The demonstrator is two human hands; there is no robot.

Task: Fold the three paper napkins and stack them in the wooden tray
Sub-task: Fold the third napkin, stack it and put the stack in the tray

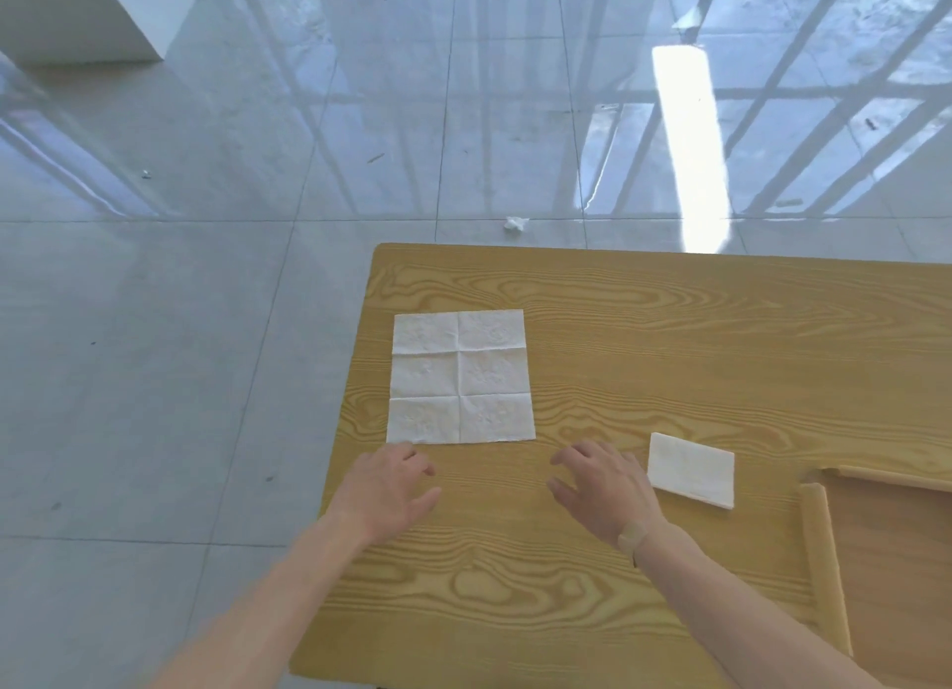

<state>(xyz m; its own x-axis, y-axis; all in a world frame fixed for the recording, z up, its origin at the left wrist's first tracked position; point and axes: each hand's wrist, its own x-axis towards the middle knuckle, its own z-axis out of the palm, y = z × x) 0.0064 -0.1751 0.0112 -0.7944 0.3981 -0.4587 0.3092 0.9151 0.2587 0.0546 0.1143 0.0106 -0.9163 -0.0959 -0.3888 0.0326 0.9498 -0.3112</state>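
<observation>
From where I stood, the unfolded napkin (460, 377) lay flat near the left end of the wooden table (669, 328), its creases marking out six panels. Just below its near left corner was the person's left hand (391, 487), open, fingers loosely curled, holding nothing and about touching that corner. To the right, the right hand (602, 487) hovered over bare table, also open and empty, fingers spread, a little short of the napkin's near right corner. Beside it, further right, lay a folded napkin (692, 468), not yet in the wooden tray (819, 559), whose corner showed at the right edge; what I could see of it looked empty. A third napkin I could not spot on the table.

It looked to me like the fold of the flat sheet was just beginning. To do it neatly, each hand would want to pinch a near corner, lift both together, and carry the edge along the existing creases, lining up corners before pressing down. Thin paper like that would likely skew or crumple if one side led.
</observation>
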